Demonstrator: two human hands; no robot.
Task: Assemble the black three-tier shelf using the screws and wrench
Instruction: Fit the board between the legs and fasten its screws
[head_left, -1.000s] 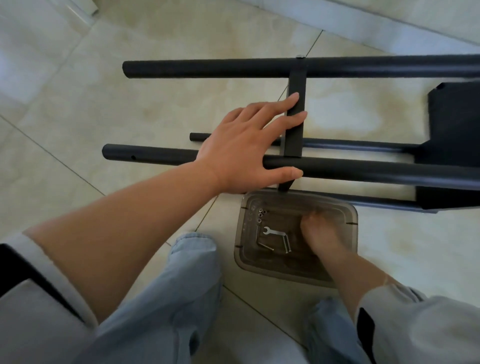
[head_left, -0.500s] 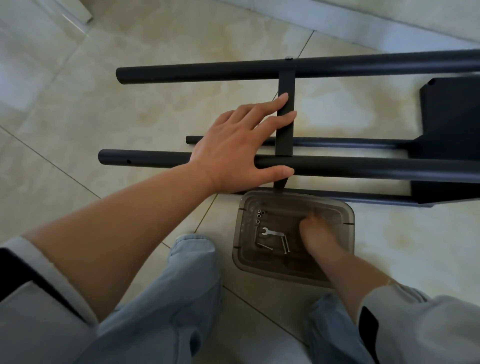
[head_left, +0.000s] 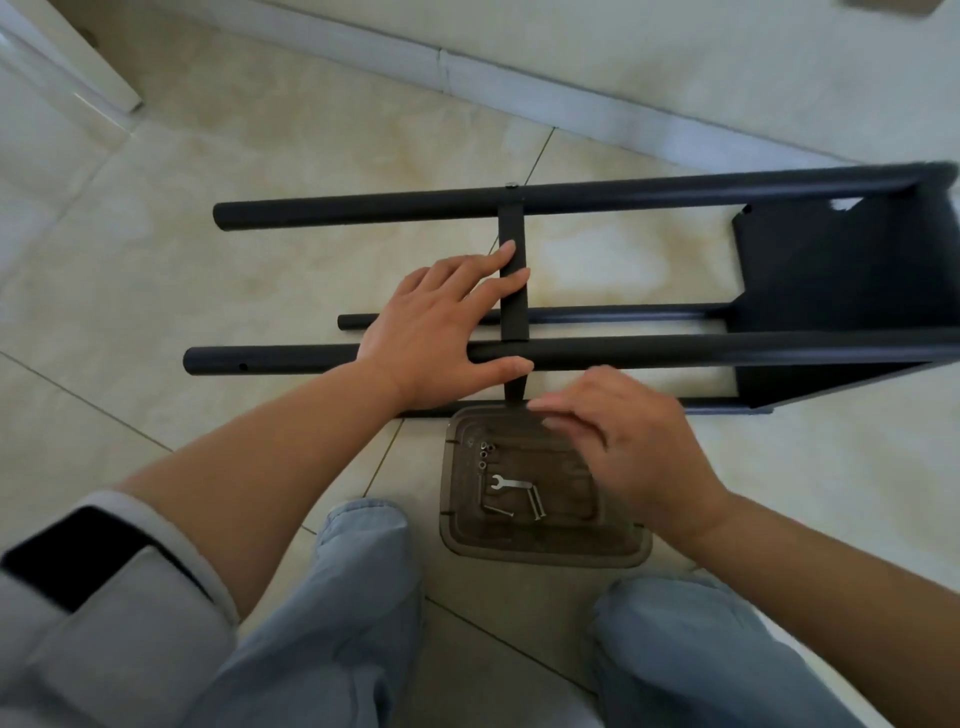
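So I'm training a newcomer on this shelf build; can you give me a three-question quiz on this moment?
1. True or false: the left hand rests on the shelf frame.
2. Where does the wrench lie: A on the floor, B in the brown tray, C in the right hand?
3. Which hand is over the tray?

Key: 1 true; 2 B; 3 the right.

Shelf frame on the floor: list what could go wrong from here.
1. The left hand only rests flat across the near tube and crossbar, gripping nothing, so the frame could roll or shift when a screw goes in.
2. The right hand is blurred above the tray; whether it holds a screw is unclear, and a small one could drop onto the tiles.
3. The wrench and screws lie loose by the knees; a nudge may scatter them.
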